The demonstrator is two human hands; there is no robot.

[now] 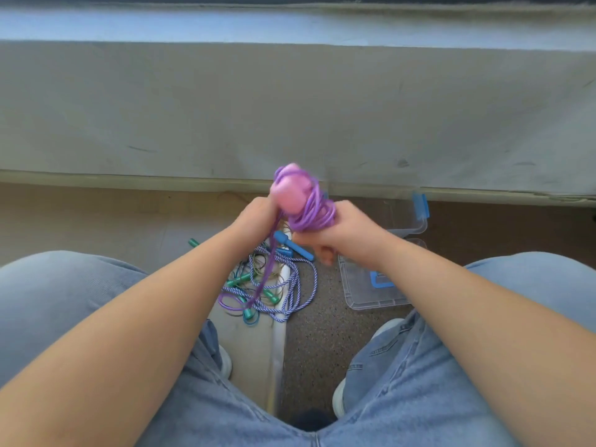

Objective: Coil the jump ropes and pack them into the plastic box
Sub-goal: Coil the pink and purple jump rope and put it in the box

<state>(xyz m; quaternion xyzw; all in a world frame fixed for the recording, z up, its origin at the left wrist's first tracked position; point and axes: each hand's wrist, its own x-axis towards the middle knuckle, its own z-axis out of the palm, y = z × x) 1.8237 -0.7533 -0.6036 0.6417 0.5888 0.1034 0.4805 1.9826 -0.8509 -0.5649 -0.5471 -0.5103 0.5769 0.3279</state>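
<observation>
One purple rope [312, 209] outside clear plastic box [414, 225]

We have one view only, worn on the person's head, wide-angled, facing forward and steeply down. The plastic box [364, 298] lies on the floor right of centre, well below the lens. Up and left of the box, much nearer us, the left hand [254, 217] and right hand [348, 233] grip the purple jump rope [309, 211] mid-frame. Beyond the box a grey panel [290, 108] fills the upper half.
</observation>
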